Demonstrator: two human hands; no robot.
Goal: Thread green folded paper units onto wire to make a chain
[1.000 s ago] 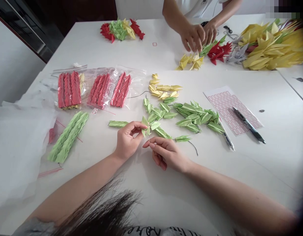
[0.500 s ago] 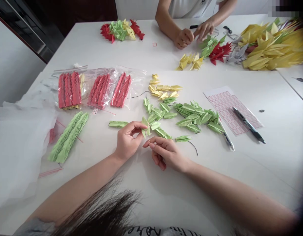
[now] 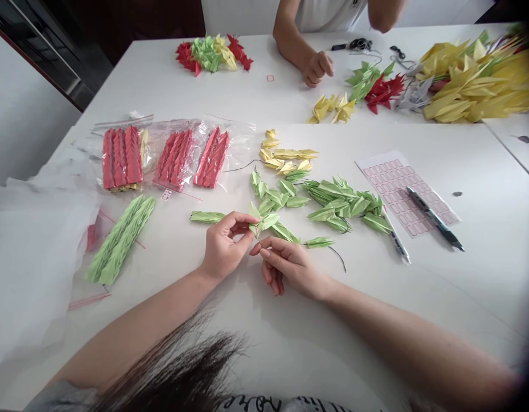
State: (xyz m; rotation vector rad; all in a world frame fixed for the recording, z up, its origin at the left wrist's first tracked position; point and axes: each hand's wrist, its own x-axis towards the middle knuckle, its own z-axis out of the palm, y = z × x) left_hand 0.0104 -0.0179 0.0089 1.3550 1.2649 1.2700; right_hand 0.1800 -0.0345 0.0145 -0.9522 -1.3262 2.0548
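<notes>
Pinching the green paper crane [image 3: 259,222] at its body, my left grip [image 3: 223,245] is steadying it just above the counter [image 3: 482,252] while my right grip [image 3: 285,266] is closing on a thin wire [image 3: 257,234] beneath it, fingertips hiding where they are meeting.

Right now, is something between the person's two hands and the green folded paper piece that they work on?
Nothing visible. The left hand pinches the green paper piece directly, and the right hand pinches the thin wire just under it.
</notes>
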